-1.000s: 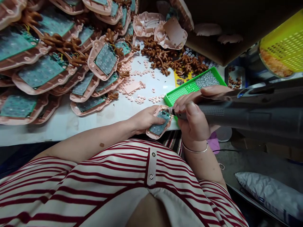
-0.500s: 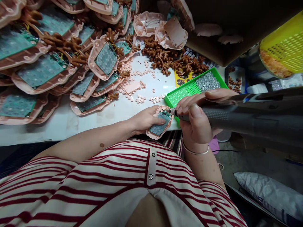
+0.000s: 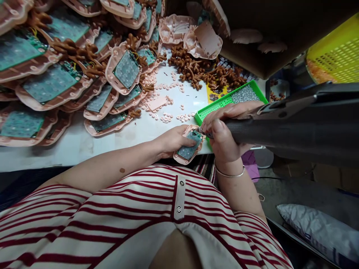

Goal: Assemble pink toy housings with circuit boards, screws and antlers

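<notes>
At the table's near edge, the left hand [image 3: 171, 141] pinches the light, fragile-looking pink shell [image 3: 188, 146] by its rim, while right hand [image 3: 224, 138] fingers wrap the electric screwdriver [image 3: 294, 121].

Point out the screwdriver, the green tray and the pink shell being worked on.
screwdriver [image 3: 280, 125]: head view, on its dark barrel.
green tray [image 3: 259, 91]: head view, on its far rim.
pink shell [image 3: 188, 149]: head view, on the green circuit board inside it.
</notes>
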Available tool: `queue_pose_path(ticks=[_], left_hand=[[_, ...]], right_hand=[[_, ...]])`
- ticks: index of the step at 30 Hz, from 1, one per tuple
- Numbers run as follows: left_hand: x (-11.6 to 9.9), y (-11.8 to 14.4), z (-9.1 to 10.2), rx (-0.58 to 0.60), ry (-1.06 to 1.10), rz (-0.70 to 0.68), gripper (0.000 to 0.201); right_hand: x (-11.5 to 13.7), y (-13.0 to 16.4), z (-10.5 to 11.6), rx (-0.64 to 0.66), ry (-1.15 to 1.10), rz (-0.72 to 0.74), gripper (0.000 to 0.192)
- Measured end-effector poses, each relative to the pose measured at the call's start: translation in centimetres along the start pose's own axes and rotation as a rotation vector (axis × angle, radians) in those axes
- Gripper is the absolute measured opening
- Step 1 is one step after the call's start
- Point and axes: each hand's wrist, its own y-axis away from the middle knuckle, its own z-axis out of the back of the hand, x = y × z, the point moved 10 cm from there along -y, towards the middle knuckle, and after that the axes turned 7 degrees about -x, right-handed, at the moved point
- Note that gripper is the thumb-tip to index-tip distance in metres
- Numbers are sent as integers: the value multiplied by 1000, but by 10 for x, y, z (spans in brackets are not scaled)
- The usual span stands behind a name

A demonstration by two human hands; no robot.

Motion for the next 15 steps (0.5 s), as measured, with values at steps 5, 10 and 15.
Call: queue_pose_path(ticks=[5,10,15], left_hand=[[-2,0,-3,25,-2,-22,33],[1,1,0,-9,16,33,39],[0,6,1,-17,-5,28,43]], right_hand=[[-1,-5,2,-13,31,-72,30],[21,-19,2,56,-90,-97,29],[12,-26,38,-76,27,-144,36]])
